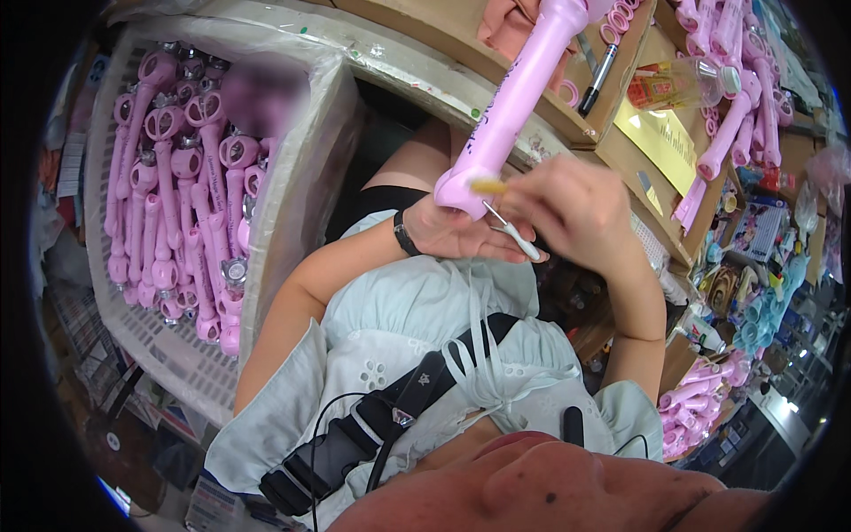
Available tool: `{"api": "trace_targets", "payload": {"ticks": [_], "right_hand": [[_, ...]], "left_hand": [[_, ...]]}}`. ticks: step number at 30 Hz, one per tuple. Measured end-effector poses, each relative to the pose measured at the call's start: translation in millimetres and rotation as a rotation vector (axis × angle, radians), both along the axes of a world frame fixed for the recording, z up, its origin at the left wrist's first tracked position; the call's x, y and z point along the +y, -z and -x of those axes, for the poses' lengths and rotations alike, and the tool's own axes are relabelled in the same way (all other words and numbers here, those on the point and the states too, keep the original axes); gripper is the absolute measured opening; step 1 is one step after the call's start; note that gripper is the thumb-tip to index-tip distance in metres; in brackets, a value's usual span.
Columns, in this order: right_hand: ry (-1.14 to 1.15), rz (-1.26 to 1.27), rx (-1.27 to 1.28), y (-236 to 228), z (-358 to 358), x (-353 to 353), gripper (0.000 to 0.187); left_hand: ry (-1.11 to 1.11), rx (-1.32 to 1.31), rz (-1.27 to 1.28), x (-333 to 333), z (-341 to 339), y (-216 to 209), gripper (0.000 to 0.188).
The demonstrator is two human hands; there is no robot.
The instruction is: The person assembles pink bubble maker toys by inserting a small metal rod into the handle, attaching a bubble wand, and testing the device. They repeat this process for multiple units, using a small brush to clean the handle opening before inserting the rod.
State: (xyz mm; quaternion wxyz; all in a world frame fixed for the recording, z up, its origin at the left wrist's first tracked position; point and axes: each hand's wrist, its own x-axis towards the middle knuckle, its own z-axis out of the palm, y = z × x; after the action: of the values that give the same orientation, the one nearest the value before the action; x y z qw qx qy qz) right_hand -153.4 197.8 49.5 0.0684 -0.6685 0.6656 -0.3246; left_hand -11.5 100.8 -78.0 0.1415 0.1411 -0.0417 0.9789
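My left hand point(443, 232), with a black band on its wrist, is closed round the lower end of a pink plastic toy wand point(507, 111). The wand slants up and away to the right, and its far end is cut off by the top edge. My right hand point(581, 213) is curled beside it, pinching a small yellow stick-like piece point(487, 187) against the wand's end; motion blurs it. A slim tool with a white handle point(520, 241) and thin metal tip lies across my left fingers, between the hands. Which hand holds this tool I cannot tell.
A white basket point(168, 341) full of pink wands stands on the left. Cardboard trays on the right hold a black marker point(599, 78), a clear bottle point(678, 83), a yellow paper point(660, 146) and more pink wands point(731, 133). Further pink parts point(700, 403) are piled lower right.
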Motion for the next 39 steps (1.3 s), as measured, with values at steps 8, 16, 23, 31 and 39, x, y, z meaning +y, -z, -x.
{"api": "trace_targets", "payload": {"ticks": [8, 16, 23, 31, 39], "right_hand": [[-0.128, 0.000, 0.103, 2, -1, 5, 0.017], [-0.120, -0.034, 0.078, 2, 3, 2, 0.017], [0.268, -0.004, -0.196, 1, 9, 7, 0.013], [-0.007, -0.017, 0.089, -6, -7, 6, 0.018], [-0.026, 0.051, 0.152, 0, -4, 2, 0.018]], "left_hand": [[0.002, -0.069, -0.006, -2, -3, -3, 0.051], [0.014, -0.028, -0.004, -1, -2, 2, 0.035], [0.017, 0.099, -0.044, -2, 2, 5, 0.032], [0.025, -0.063, -0.024, -2, -6, 0, 0.044], [0.060, -0.010, 0.006, -5, 0, 1, 0.052]]}}
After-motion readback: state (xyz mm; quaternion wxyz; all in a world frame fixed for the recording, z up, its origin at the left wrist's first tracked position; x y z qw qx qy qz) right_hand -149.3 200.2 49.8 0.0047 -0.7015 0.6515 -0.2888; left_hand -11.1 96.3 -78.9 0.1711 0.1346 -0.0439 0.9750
